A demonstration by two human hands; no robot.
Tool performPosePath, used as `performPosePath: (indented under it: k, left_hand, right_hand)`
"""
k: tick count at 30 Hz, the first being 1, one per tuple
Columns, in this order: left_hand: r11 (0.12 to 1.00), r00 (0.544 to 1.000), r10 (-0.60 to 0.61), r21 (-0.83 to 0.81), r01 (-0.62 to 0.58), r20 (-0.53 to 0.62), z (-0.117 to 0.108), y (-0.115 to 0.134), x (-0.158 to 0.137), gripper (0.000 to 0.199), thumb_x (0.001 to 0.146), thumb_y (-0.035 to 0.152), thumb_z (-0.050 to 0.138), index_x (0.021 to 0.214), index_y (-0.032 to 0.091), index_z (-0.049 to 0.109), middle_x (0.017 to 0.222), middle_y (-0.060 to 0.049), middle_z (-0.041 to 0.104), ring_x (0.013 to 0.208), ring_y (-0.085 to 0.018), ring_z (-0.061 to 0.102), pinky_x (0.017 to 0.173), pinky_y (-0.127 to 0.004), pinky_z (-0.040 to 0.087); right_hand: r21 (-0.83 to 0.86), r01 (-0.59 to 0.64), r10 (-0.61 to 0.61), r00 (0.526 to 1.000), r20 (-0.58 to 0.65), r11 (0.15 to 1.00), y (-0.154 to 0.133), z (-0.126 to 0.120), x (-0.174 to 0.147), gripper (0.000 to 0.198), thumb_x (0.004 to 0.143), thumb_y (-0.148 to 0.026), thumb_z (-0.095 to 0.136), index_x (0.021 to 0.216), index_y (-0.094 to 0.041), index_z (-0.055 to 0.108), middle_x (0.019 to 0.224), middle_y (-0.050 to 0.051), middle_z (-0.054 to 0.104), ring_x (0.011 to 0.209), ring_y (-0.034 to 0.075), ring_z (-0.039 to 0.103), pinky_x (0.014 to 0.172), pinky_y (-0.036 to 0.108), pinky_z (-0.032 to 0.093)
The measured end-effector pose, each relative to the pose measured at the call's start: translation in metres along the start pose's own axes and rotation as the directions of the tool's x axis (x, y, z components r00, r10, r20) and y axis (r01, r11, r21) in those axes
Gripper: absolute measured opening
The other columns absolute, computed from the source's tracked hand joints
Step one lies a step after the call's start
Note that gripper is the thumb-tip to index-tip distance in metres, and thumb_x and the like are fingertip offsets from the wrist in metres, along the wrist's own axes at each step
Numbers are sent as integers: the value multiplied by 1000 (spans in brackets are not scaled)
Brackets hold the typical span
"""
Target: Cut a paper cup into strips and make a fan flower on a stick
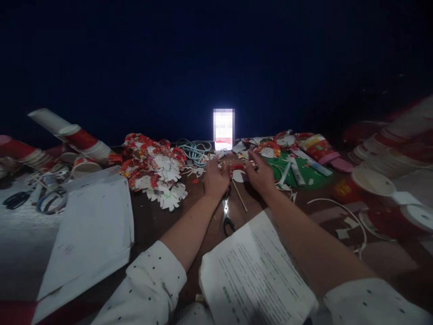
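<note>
My left hand (216, 177) and my right hand (261, 175) are close together over the table, fingers bent inward. Between them is a small red-and-white paper piece (238, 175), its red edge reaching toward the fingertips of both hands. The fingers are curled in a pinch at its two sides; their exact grip is partly hidden. Just below the hands lies a thin wooden stick (240, 196). Scissors with dark handles (226, 212) rest beside my left wrist, partly covered by it.
Red-and-white paper cutouts (158, 164) are heaped on the left, near a coiled light-blue cord (194, 151). A lit phone screen (223, 128) stands behind. Stacked paper cups (86, 144) lie far left. A glue tube (297, 171) lies right; a printed sheet (253, 271) is in front.
</note>
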State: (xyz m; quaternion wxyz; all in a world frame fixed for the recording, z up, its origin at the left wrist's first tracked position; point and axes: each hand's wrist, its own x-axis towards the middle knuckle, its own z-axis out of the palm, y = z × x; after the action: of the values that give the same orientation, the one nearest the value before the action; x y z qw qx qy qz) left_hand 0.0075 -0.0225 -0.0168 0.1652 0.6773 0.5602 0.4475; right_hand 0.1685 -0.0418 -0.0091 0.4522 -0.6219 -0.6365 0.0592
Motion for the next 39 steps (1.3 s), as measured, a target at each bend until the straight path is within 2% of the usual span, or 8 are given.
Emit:
performPosePath:
  k: [7, 9, 13, 15, 20, 33, 36, 39]
  left_hand:
    - [996, 995, -85, 36, 87, -59, -4, -22, 12, 36, 83, 14, 45, 118, 16, 54, 105, -10, 63, 104, -22, 58, 97, -38, 45]
    - [993, 994, -102, 50, 104, -41, -5, -22, 12, 38, 80, 11, 46, 116, 16, 55, 105, -9, 64, 104, -22, 58, 97, -39, 45]
    - [992, 993, -113, 55, 114, -15, -6, -20, 12, 38, 79, 12, 48, 116, 14, 56, 105, -10, 64, 104, -23, 58, 97, -39, 45]
    - [993, 994, -105, 56, 106, -14, -6, -20, 12, 38, 78, 13, 49, 116, 15, 57, 105, -10, 64, 103, -23, 59, 96, -38, 45]
    - [992, 993, -113, 48, 114, -15, -5, -21, 12, 38, 77, 13, 49, 114, 16, 58, 105, -10, 64, 103, -22, 59, 94, -36, 46]
    - [964, 964, -240, -146, 223, -114, -2, -34, 23, 33, 78, 10, 48, 109, 15, 59, 105, -9, 63, 97, -17, 61, 90, -33, 48]
    - [959, 959, -241, -189, 212, -147, -2, -33, 23, 34, 78, 10, 47, 110, 15, 58, 107, -9, 61, 97, -17, 60, 89, -32, 48]
    - [963, 976, -178, -227, 146, -126, -2, -27, 21, 33, 78, 10, 48, 109, 16, 59, 105, -8, 62, 93, -17, 60, 86, -31, 49]
  right_hand:
    - [-161, -100, 80, 989, -128, 982, -13, -28, 8, 43, 91, -35, 39, 123, -16, 60, 115, 12, 66, 108, 22, 59, 94, 36, 45]
    - [-278, -144, 165, 985, 52, 950, -33, -38, 8, 39, 90, -38, 41, 113, -19, 65, 102, 10, 71, 92, 24, 64, 82, 35, 48]
    - [-525, 110, 233, 806, 544, 844, -75, -48, -5, 30, 81, -46, 55, 82, -21, 72, 82, 12, 71, 81, 28, 66, 71, 37, 48]
    - [-555, 206, 243, 740, 627, 806, -86, -45, -14, 28, 79, -42, 58, 82, -20, 73, 81, 15, 71, 81, 30, 67, 70, 39, 48]
    - [-552, 278, 234, 692, 683, 786, -84, -31, -26, 20, 76, -21, 57, 87, -16, 73, 86, 19, 71, 80, 33, 69, 67, 40, 49]
    - [-454, 176, 187, 740, 646, 873, -90, -32, -20, 18, 75, -32, 56, 77, -19, 70, 74, 12, 69, 74, 26, 66, 63, 32, 44]
    - [-388, 121, 145, 795, 590, 914, -91, -45, -11, 17, 76, -33, 57, 69, -20, 66, 68, 7, 68, 66, 22, 64, 61, 31, 43]
    - [-210, -28, 113, 906, 407, 977, -79, -52, 2, 14, 76, -33, 57, 72, -20, 62, 61, 2, 65, 58, 17, 61, 58, 28, 43]
